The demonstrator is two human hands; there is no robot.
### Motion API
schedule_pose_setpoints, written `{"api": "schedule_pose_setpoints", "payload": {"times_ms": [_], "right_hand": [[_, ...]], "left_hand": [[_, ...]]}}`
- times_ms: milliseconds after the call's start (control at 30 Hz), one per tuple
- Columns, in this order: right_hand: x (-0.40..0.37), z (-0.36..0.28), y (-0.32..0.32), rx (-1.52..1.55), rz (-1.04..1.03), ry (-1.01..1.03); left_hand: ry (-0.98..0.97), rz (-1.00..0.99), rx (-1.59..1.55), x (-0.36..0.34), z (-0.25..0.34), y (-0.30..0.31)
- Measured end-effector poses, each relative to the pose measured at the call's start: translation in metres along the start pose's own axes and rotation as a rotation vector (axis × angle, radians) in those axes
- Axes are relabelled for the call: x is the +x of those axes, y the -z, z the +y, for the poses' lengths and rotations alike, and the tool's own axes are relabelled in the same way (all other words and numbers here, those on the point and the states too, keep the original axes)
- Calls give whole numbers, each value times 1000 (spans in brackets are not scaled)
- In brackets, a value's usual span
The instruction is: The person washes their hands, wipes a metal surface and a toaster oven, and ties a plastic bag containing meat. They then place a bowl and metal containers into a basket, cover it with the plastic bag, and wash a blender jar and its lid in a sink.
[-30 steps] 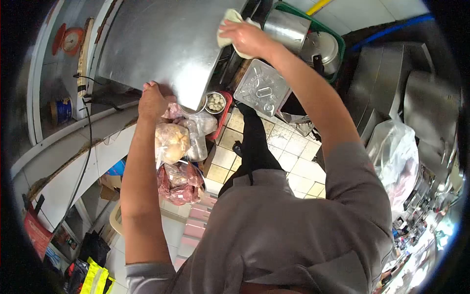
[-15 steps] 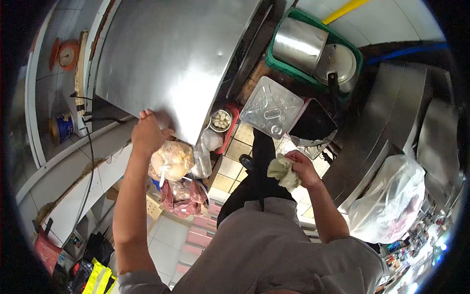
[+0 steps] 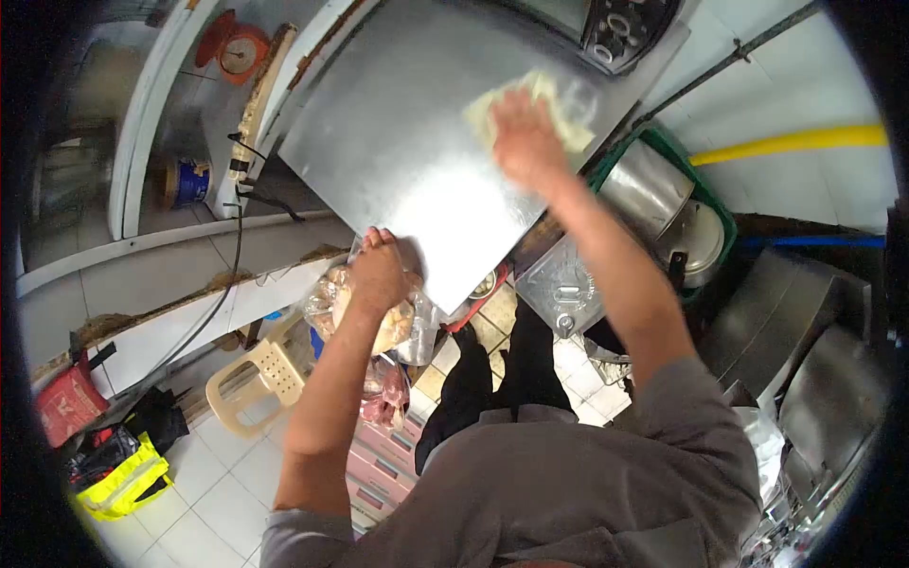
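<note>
A shiny metal table top (image 3: pixel 379 123) fills the upper middle of the view. My right hand (image 3: pixel 525 137) presses a pale yellow-green cloth (image 3: pixel 568 125) flat on its far right part, slightly blurred. At the table's near edge rests my left hand (image 3: pixel 381 270), fingers curled over the rim. Just below that hand are clear plastic bags of pale food (image 3: pixel 327 301). A bag of red meat (image 3: pixel 385 390) hangs lower down.
On the right, a green crate (image 3: pixel 724 222) holds a metal pot (image 3: pixel 647 187) and a lidded pan. A square metal lid (image 3: pixel 559 284) lies nearer. At the left are an orange scale (image 3: pixel 241 54), a beige plastic stool (image 3: pixel 256 383) and a yellow vest (image 3: pixel 123 483).
My right hand has moved up and forward from beside my body onto the table top, and the bunched cloth is now spread. My left hand stays at the table edge. The view has shifted.
</note>
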State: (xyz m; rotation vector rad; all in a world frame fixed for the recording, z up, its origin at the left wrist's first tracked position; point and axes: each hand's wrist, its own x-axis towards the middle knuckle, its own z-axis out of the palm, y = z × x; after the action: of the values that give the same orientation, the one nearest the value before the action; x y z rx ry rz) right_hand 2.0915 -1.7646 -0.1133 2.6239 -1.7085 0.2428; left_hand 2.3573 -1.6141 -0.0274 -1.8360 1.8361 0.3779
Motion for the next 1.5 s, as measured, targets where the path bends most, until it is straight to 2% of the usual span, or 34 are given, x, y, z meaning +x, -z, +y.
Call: {"api": "schedule_pose_setpoints", "payload": {"times_ms": [67,100,133,167,200,233,300,333,367,433,500,567,600,700,733,833,867,900,1000,1033,1100,1133,1200,1233,1267,1300,1367,1400,1467,1500], "right_hand": [[-49,-71,8,58,-89,134],[-84,-110,-3,182,-96,326],[-117,-135,12,429,-146,432],[-131,-140,57,374,-357,539],[-138,-132,56,490,-394,512],[-134,-113,46,481,-346,386],[-92,-62,47,238,-381,147],[-72,-36,47,114,-415,34],[-50,-12,62,51,-330,-25],[2,20,32,33,-148,-89],[68,35,21,6,-198,-110],[133,38,-3,-9,-173,-95],[161,40,-13,-18,-161,-93],[235,31,-24,-50,-154,41],[258,29,-29,-55,-152,30],[335,9,-45,-87,-131,28],[352,-5,-52,-63,-122,-66],[363,-25,-44,-38,-120,-163],[350,-101,-11,70,-192,3],[355,-123,-41,64,-187,102],[346,-194,-104,432,-136,121],[323,-235,-101,480,-225,248],[275,-302,-89,290,-102,509],[255,-315,-82,292,-84,568],[242,-318,-74,291,-62,625],[235,-311,-63,312,-133,696],[219,-279,-41,339,-288,821],[211,-252,-26,325,-284,822],[205,-163,-40,441,-248,474],[194,-112,-55,391,-81,263]], "left_hand": [[-43,53,-71,-1,-7,-17],[-72,101,-159,-6,-11,-15],[-110,191,-229,-11,-21,-35],[-147,286,-297,-15,-30,-53],[-151,306,-476,-27,-34,-53],[-148,320,-657,-45,-35,-54],[-13,319,-904,-82,-31,-60],[74,161,-1086,-93,-34,-79],[162,-4,-1268,-99,-35,-107],[166,57,-1471,-98,-8,-170],[209,-8,-1391,-92,23,-131],[180,-75,-1206,-85,35,-62],[243,-42,-1231,-81,42,-59],[212,118,-1383,-76,47,-83],[226,94,-1394,-75,46,-85],[208,131,-1255,-72,45,-88],[293,-54,-1236,-72,42,-78],[316,-52,-1232,-69,40,-74],[346,-92,-1239,-72,40,-70],[331,-65,-1218,-74,42,-75],[292,-4,-1167,-72,46,-91],[272,25,-1158,-71,46,-95],[227,71,-1131,-74,45,-98],[257,40,-1116,-76,45,-95],[282,12,-1099,-76,45,-91],[302,-15,-1079,-77,43,-86],[314,-88,-1098,-81,41,-75],[306,-124,-1104,-81,39,-70],[262,-99,-1065,-82,38,-72],[248,-76,-1047,-81,34,-74]]}}
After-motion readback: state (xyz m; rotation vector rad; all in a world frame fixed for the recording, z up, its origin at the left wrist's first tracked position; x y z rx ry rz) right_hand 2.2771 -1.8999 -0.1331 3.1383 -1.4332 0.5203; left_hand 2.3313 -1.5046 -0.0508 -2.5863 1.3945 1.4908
